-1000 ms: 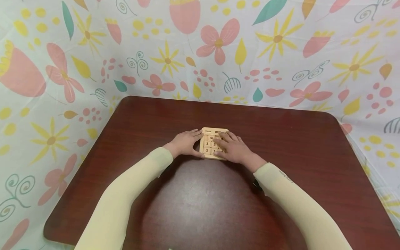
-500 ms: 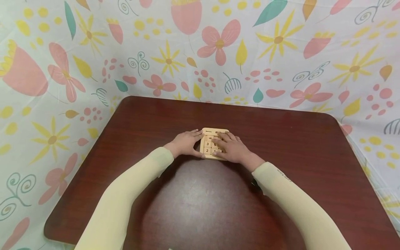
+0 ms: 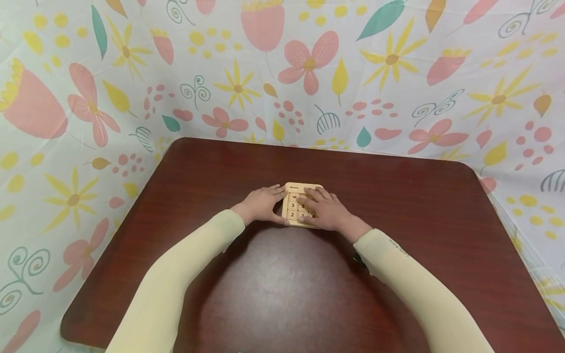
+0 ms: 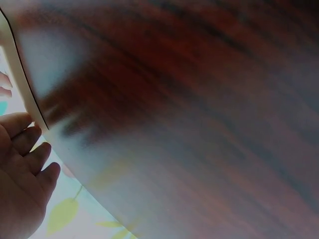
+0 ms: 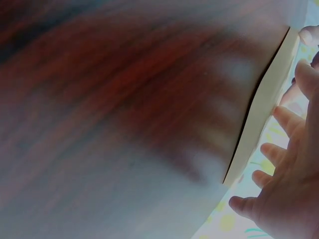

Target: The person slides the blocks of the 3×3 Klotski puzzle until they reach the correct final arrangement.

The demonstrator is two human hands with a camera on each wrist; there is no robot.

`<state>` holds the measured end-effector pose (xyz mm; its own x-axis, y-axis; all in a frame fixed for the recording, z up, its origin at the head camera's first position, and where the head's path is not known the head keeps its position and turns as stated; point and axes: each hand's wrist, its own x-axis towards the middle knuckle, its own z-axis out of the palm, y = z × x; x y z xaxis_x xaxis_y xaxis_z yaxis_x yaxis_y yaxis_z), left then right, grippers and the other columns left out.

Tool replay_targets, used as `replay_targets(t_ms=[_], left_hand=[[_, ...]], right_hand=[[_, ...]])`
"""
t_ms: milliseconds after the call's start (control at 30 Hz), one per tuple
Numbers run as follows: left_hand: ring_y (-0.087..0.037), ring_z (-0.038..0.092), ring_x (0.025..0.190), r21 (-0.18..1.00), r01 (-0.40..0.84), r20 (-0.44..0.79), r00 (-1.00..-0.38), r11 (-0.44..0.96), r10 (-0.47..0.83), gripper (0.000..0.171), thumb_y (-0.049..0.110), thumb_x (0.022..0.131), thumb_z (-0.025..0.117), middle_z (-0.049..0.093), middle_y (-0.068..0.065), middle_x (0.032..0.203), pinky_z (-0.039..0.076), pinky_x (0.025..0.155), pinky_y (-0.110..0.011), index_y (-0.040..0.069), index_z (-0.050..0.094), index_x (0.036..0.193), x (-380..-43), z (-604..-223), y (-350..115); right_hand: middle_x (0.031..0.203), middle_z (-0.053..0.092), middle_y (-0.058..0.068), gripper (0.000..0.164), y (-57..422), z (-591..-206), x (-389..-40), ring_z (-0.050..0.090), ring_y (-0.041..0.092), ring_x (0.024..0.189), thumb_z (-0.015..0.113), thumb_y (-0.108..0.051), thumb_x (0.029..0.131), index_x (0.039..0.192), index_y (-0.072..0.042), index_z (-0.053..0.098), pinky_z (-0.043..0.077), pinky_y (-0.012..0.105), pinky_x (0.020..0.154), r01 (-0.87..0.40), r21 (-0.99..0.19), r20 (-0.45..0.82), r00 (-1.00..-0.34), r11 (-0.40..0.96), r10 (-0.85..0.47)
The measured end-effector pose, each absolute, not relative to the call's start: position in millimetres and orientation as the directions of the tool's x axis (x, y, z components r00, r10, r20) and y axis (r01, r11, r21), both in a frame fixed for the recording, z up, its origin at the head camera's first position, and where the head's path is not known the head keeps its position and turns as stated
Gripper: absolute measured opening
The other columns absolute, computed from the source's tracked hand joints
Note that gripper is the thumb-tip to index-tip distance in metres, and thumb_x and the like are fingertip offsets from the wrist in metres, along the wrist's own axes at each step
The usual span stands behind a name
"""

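A light wooden number slide puzzle (image 3: 300, 186) lies flat on the dark table, its tiles marked with printed digits. My left hand (image 3: 261, 204) braces its left side, thumb at the near corner and fingertips at the far one. Over the right half spreads my right hand (image 3: 328, 213), hiding several tiles. Its index fingertip touches the top row beside the 6 tile (image 3: 294, 197), which sits in the top left slot. Below that are the 3 tile (image 3: 292, 205) and the 2 tile (image 3: 292, 214). The right wrist view shows the puzzle's side wall (image 5: 261, 107) beside extended fingers.
The reddish-brown table (image 3: 397, 196) has rounded corners and extends around the puzzle on every side. A white cloth (image 3: 265, 98) with flower and leaf prints hangs behind it and at the left. Pale yellow sleeves (image 3: 176, 274) cover both forearms.
The 6 tile has slid left into the top left slot, which was bare a second ago. My right fingers have shifted slightly left with it; the left hand has stayed in place.
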<state>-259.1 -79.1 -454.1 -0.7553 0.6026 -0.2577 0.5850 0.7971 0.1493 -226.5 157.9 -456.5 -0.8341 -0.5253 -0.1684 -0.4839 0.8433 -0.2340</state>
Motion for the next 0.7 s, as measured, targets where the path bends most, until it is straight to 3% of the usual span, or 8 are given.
replay_targets(t_ms=[700], left_hand=[[-0.024,0.025,0.16,0.142,0.592,-0.246,-0.755,0.793,0.608,0.105,0.073,0.084,0.068,0.027,-0.005,0.171,0.031,0.128,-0.044,0.012,0.032,0.162,-259.3,-453.4,-78.2]], right_hand=[[0.168,0.03,0.017,0.065,158.0,-452.8,-228.7,0.024,0.045,0.157,0.057,-0.05,0.101,0.157,-0.02,0.043,0.027,0.072,0.12,-0.476,-0.256,-0.138,-0.844,0.842,-0.519]])
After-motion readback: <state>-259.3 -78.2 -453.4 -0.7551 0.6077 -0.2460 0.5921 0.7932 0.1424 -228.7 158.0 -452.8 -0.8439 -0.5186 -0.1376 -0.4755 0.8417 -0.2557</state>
